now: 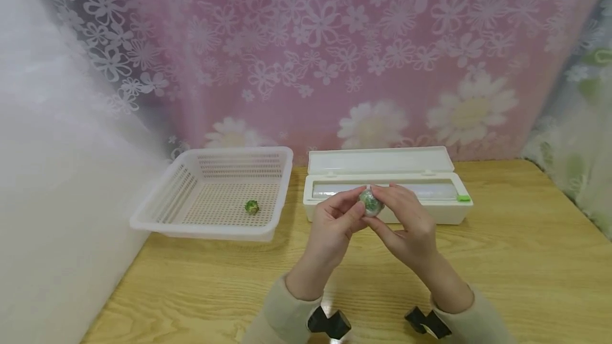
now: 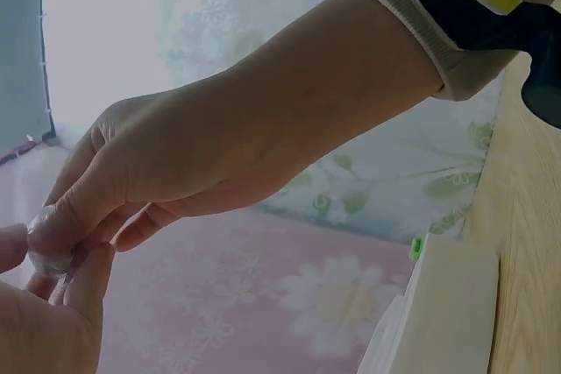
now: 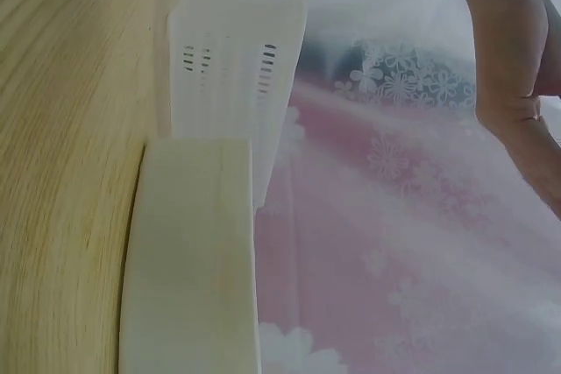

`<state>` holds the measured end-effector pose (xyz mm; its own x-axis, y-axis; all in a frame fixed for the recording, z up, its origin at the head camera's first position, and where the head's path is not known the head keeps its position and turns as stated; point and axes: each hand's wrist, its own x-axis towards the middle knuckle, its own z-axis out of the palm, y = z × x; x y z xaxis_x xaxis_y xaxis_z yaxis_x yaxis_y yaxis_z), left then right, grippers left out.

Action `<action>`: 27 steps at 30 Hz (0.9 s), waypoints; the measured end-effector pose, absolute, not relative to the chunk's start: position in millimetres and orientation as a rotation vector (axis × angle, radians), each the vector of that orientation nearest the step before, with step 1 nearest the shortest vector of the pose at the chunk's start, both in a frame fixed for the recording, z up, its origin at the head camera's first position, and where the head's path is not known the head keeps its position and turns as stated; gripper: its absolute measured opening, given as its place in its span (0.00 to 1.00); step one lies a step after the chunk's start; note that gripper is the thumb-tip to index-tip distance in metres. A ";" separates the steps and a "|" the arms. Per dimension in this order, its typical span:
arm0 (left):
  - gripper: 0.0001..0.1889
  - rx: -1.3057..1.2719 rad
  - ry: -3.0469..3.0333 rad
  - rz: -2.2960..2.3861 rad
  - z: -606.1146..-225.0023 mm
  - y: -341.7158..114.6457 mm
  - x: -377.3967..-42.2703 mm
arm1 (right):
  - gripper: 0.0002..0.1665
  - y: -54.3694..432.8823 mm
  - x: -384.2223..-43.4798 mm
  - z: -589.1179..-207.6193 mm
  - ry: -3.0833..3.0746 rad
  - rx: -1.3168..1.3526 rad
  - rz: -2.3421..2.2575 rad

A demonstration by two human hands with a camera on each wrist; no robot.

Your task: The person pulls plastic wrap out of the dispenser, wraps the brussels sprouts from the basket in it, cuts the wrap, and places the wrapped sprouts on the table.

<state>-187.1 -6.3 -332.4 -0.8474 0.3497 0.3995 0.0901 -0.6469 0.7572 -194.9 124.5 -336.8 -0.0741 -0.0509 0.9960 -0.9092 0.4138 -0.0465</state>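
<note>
Both hands meet over the front of the white box and hold one small round green item (image 1: 371, 202) wrapped in shiny clear film. My left hand (image 1: 331, 224) pinches it from the left, thumb across its side. From the right, the fingertips and thumb of my right hand (image 1: 406, 224) grip its top and bottom. In the left wrist view the wrapped item (image 2: 51, 260) is largely covered by fingers. Behind the hands, the white film dispenser box (image 1: 387, 216) stands with its lid raised and a roll of clear film (image 1: 430, 191) inside.
At the left stands a white slotted plastic basket (image 1: 205, 231) with a small green and yellowish item (image 1: 252, 207) on its floor. A green tab (image 1: 462, 198) sits at the box's right end. A pink flowered curtain (image 1: 306, 68) hangs behind the wooden table (image 1: 201, 291).
</note>
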 end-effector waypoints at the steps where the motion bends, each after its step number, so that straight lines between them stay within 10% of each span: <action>1: 0.13 0.787 1.195 2.588 -332.0 -6.4 -186.9 | 0.26 125.0 -194.8 -336.8 -1.476 0.909 0.919; 27: 0.05 0.933 0.893 2.436 -339.2 -8.5 -190.7 | 0.26 128.0 -183.6 -331.9 -1.492 1.173 1.147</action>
<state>-190.7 -8.5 -339.2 -0.7066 0.5422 0.4547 -0.1199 -0.7250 0.6783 -183.6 128.0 -331.9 -0.1544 -0.1578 0.9753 -0.9831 0.1232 -0.1356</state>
